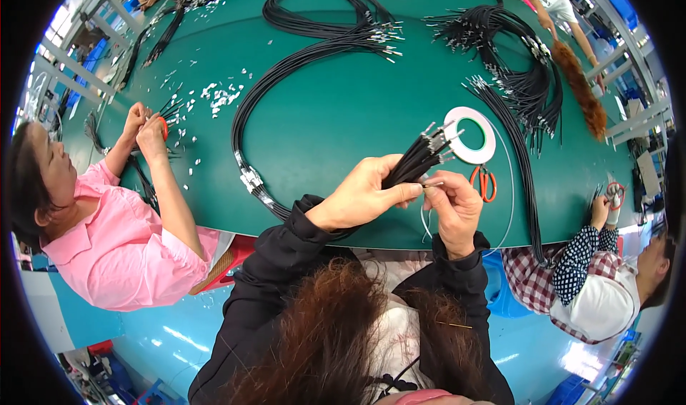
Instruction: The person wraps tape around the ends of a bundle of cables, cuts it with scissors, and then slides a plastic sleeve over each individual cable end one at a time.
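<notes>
My left hand (pixel 371 190) is closed around a bundle of black cables (pixel 414 160), whose bare metal ends fan out up and to the right. Beside it my right hand (pixel 454 208) pinches at a small end next to the left thumb; a thin white strand (pixel 426 223) hangs from its fingers. That strand seems to lead round to a white roll (pixel 487 147) lying flat past my right hand. Scissors with orange handles (pixel 484 183) rest just below the roll. What exactly lies between my right fingertips is too small to make out fully.
A long bound cable bundle (pixel 246 112) curves across the green table (pixel 314 126). More black cables (pixel 511 130) lie to the right, with small white scraps (pixel 221 97) to the left. A co-worker in pink (pixel 128 255) sits left; another person (pixel 593 290) works right.
</notes>
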Motion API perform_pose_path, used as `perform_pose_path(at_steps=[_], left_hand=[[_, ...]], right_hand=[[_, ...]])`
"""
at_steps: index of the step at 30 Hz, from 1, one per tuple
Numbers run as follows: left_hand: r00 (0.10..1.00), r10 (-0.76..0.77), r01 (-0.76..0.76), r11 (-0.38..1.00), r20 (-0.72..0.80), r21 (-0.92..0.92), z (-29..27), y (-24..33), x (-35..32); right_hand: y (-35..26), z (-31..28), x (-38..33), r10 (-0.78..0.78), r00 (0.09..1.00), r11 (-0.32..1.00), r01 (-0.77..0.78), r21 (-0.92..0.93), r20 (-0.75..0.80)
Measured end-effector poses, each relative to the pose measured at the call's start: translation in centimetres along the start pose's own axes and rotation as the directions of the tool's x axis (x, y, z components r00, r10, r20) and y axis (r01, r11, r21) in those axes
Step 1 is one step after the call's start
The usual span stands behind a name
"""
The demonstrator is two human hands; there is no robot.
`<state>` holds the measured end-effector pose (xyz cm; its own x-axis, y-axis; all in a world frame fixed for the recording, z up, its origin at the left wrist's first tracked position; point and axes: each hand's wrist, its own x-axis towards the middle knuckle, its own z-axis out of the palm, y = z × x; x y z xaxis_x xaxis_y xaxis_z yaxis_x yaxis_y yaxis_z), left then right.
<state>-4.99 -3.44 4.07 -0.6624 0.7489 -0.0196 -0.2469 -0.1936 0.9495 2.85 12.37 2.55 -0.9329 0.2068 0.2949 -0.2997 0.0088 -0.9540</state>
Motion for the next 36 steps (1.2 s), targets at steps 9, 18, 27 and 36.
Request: perform_pose_path(at_steps=[9,18,27,36], left_hand=[[0.97,-0.046,0.067,0.994,0.237,-0.081,-1.4,0.8,0.6],[0.997,0.028,-0.024,0.998,0.078,-0.051,-0.6,0.5,0.8],[0.997,0.071,-0.072,0.997,-0.038,-0.039,0.0,0.5,0.3],[0.998,0.051,-0.05,0.997,0.02,-0.062,-0.5,0.3,0.2]], right_hand=[[0.6,-0.3,0.2,-0.057,0.997,0.992,0.05,0.117,0.057],[0.8,-0.3,0.3,-0.03,0.999,0.994,0.031,0.104,-0.017],[0.6,-0.5,0.3,-0.064,0.998,0.993,0.065,0.1,-0.011],[0.7,-0.4,0.1,-0.082,0.997,0.988,0.08,0.129,0.011]])
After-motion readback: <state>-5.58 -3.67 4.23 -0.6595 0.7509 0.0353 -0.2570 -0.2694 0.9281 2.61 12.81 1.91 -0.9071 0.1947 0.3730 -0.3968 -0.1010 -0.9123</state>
